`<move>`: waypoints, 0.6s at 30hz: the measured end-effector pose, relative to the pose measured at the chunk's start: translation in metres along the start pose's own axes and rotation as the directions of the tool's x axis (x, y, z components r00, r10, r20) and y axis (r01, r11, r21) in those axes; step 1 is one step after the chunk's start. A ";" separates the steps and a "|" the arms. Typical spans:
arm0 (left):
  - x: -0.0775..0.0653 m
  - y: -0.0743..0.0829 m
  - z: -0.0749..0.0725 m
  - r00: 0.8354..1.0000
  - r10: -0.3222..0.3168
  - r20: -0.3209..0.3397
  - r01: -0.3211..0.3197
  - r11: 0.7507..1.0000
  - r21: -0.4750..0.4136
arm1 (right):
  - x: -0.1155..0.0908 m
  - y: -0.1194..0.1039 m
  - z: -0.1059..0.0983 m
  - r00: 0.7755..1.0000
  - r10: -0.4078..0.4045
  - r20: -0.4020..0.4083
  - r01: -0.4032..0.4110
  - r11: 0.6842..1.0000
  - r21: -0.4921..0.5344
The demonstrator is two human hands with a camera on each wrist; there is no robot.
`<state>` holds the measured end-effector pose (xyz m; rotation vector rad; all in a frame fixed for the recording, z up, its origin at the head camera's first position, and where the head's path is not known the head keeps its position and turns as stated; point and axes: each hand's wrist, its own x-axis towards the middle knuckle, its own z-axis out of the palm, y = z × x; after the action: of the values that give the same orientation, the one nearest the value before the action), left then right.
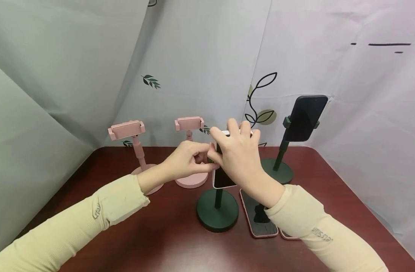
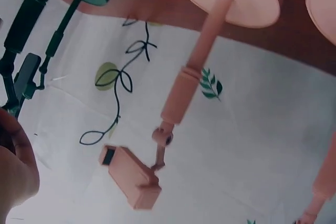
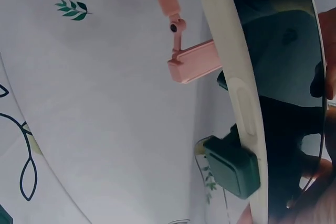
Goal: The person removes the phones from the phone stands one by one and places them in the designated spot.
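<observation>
A white-edged phone (image 1: 224,179) sits upright in the holder of a dark green phone stand (image 1: 218,211). My right hand (image 1: 239,151) grips the phone from above, fingers bent over its top edge and thumb across the front. At the phone's left side, my left hand (image 1: 192,160) pinches the stand's holder between thumb and fingers; part of that grip is hidden. In the right wrist view, a green clamp end (image 3: 233,166) lies against the phone's pale side (image 3: 244,103). Only part of the left hand (image 2: 18,166) shows in the left wrist view.
Two pink phone stands (image 1: 125,130) (image 1: 189,124) stand at the back left. Another green stand (image 1: 278,170) at the back right holds a black phone (image 1: 306,118). A pink-edged phone (image 1: 258,215) lies on the red-brown table (image 1: 153,234), with another phone (image 1: 289,236) partly under the right sleeve.
</observation>
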<state>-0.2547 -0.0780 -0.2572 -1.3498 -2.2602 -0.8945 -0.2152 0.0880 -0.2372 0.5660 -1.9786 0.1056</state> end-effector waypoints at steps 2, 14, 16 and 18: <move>-0.001 0.000 0.003 0.999 0.017 -0.040 -0.017 1.000 -0.011 | 0.000 0.001 -0.001 1.000 0.005 0.015 -0.006 1.000 0.014; -0.008 0.001 0.003 0.993 0.013 -0.115 -0.016 1.000 -0.026 | -0.001 0.007 -0.007 0.999 -0.013 0.052 0.009 0.998 0.067; -0.008 0.000 0.003 0.992 0.026 -0.125 -0.028 1.000 -0.014 | -0.002 0.007 -0.009 0.998 -0.015 0.065 0.009 0.995 0.102; -0.009 0.000 0.003 0.990 0.037 -0.136 -0.036 0.999 0.008 | -0.003 0.008 -0.011 0.997 -0.017 0.078 0.005 0.988 0.151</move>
<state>-0.2505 -0.0817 -0.2642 -1.2824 -2.1269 -0.9383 -0.2082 0.0998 -0.2332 0.6883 -2.0555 0.2309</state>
